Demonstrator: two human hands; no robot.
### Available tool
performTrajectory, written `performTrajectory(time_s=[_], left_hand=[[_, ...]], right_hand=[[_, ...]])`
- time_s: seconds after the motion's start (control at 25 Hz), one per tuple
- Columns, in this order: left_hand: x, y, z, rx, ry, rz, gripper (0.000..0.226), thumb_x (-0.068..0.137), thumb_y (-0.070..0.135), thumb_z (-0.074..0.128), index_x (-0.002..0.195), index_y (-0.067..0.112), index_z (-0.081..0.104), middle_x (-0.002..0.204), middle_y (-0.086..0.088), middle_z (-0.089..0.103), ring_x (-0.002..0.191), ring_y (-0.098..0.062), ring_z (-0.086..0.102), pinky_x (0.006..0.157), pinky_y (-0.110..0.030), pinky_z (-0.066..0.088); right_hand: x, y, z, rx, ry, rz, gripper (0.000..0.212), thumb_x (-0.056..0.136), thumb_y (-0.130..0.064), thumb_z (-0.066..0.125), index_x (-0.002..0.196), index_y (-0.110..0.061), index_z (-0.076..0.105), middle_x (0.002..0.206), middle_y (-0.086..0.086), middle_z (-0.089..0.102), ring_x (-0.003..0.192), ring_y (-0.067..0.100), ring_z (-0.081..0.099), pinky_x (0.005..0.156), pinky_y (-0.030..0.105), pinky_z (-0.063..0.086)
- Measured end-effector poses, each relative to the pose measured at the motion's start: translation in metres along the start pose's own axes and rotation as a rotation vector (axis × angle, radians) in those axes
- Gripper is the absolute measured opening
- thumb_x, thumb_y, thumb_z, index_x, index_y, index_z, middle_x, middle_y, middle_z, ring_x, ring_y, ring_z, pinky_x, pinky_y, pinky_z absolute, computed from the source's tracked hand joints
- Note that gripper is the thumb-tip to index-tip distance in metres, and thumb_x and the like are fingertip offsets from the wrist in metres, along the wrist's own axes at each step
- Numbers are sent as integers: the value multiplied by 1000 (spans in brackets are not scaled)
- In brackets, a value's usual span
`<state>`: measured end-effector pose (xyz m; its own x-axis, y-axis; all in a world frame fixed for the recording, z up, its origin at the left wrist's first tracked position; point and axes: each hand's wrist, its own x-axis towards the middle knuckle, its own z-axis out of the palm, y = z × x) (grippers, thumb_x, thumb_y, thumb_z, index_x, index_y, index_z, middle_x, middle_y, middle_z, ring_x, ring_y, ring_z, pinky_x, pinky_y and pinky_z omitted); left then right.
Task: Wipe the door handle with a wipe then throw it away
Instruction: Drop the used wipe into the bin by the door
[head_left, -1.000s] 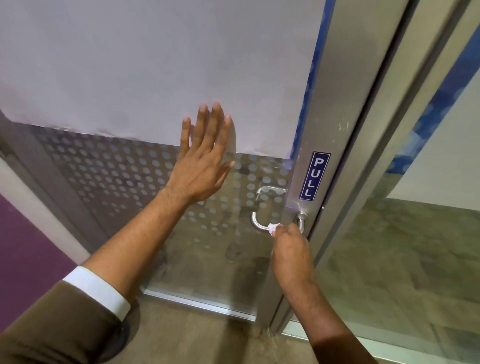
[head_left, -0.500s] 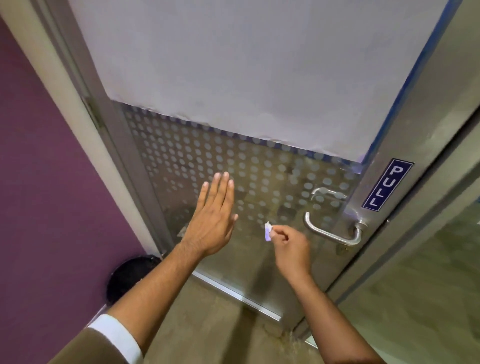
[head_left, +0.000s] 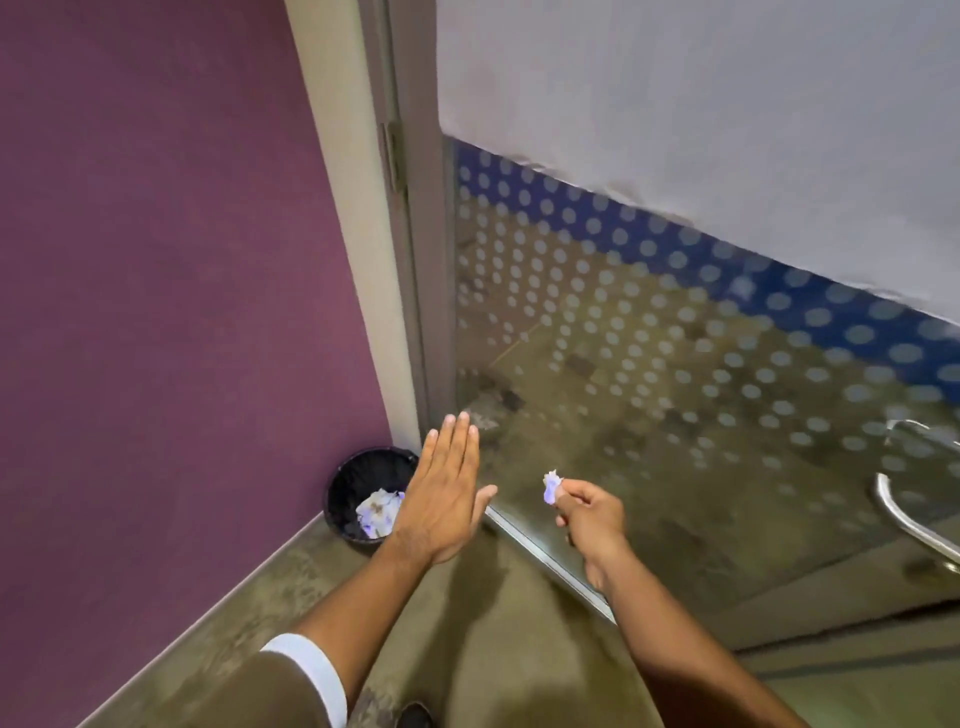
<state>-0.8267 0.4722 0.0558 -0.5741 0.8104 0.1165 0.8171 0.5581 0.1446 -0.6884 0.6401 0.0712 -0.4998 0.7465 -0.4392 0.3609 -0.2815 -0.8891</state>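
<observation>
— Looking at the door (head_left: 649, 338) first: is the wiping part finished, would you say?

— Judging by where things are sitting, probably yes. The door is filling most of the view, and its handle (head_left: 904, 512) is showing only at the far right edge, with no hand on it.

— What is lying to the left of that?

— A purple wall (head_left: 171, 270) is running down to the floor (head_left: 467, 613), and a black bin (head_left: 358, 483) is standing in the corner against it, beside the door frame. Crumpled paper is already lying inside.

— And the hands?

— The left hand (head_left: 441, 499) is hanging flat with its fingers straight and together, gripping nothing, and partly covering the bin's right side from this angle. The right hand (head_left: 587, 517) is pinching a small crumpled wipe (head_left: 551, 487) between thumb and fingertips, holding it up in front of the door's lower glass.

— So where is the wipe relative to the bin?

— Near it, but off to the right and not over the opening.

— What is remaining, then?

— The throwing away. The wipe is not yet in the bin; it needs carrying left over the rim and letting go.
</observation>
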Motion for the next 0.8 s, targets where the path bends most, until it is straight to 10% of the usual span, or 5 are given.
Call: performTrajectory(time_s=[0.28, 0.56, 0.8], left_hand=[[-58, -127, 12, 18, -94, -270, 89, 104, 60, -5, 171, 1, -8, 179, -20, -20, 167, -37, -21, 131, -45, -24], [-90, -207, 44, -22, -190, -510, 82, 117, 47, 35, 173, -4, 2, 180, -25, -10, 168, -41, -12, 133, -49, -18], [-84, -246, 81, 7, -204, -583, 86, 109, 42, 62, 166, -12, 27, 176, -32, 23, 165, -50, 18, 136, -61, 14]], right_hand=[[14, 16, 139, -82, -156, 125, 12, 95, -4, 62, 97, -12, 71, 82, 4, 67, 56, 13, 52, 42, 21, 36], [44, 33, 245, -280, -329, 23, 30, 90, 8, 58, 68, -12, 65, 63, 11, 59, 50, 21, 56, 46, 27, 46], [103, 59, 310, -727, -437, -146, 11, 85, -7, 71, 78, -10, 79, 85, 19, 76, 87, 40, 72, 81, 51, 59]])
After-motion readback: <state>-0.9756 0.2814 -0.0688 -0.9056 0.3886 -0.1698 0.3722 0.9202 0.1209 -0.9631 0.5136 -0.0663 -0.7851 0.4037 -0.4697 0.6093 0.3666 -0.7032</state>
